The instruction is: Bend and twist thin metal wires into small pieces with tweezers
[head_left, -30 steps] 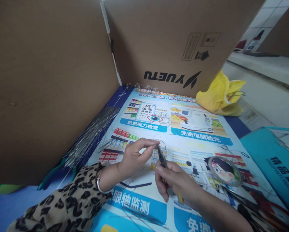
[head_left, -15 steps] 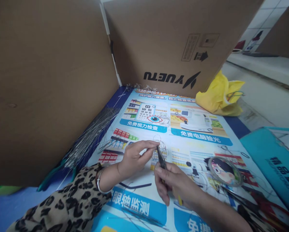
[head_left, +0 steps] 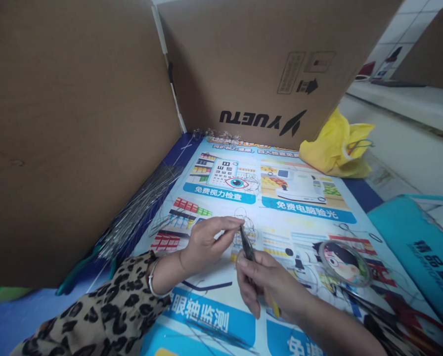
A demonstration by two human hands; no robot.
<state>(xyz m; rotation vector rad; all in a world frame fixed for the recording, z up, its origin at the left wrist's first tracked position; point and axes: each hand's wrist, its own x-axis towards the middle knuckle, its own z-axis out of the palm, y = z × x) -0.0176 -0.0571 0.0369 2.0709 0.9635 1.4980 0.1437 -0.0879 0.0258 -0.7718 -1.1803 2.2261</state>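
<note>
My right hand is wrapped round a pair of needle-nose pliers with dark jaws and a yellow handle. The jaws point up and away, and their tips meet the fingertips of my left hand. Thumb and forefinger of that hand are pinched together; what lies between them is too small to make out. Thin wire loops show just behind the fingertips and plier tips, and I cannot tell whether they are held or lie on the printed poster. Further back, more wire loops rest on the poster.
A bundle of straight wires lies at left, with a teal-handled tool below. Cardboard panels stand left and behind. To the right are a tape roll, red-handled scissors, a teal box and a yellow bag.
Almost nothing differs. Both hands and the pliers stay in the same place, with only a tiny shift at the plier tips.
</note>
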